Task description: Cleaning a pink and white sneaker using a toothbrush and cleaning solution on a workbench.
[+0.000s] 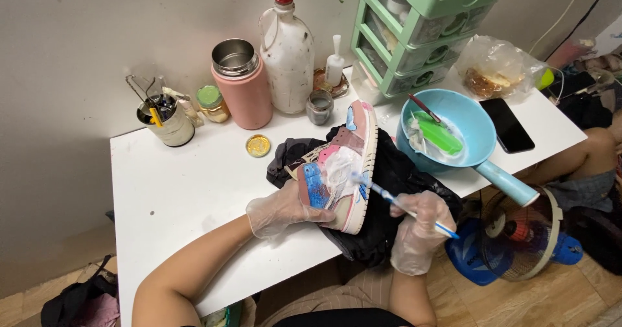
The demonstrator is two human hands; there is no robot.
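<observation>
Gloved left hand (pixel 283 209) clamped on pink, blue and white sneaker (pixel 342 165), table centre, over black cloth (pixel 395 171). Gloved right hand (pixel 422 226) closed around blue-and-white toothbrush (pixel 400 203), bristles on sneaker's foamy side. Blue plastic basin (pixel 478 132) at two o'clock.

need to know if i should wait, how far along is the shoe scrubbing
Mid-scrub, by the look of it. Done: white foam already covers the middle of the sneaker, which lies on a dark cloth. In hand: the left hand steadies the shoe while the right hand works a toothbrush on its side. Left: the blue heel patch and pink panel look unfoamed, and no foam is wiped off yet.
</observation>
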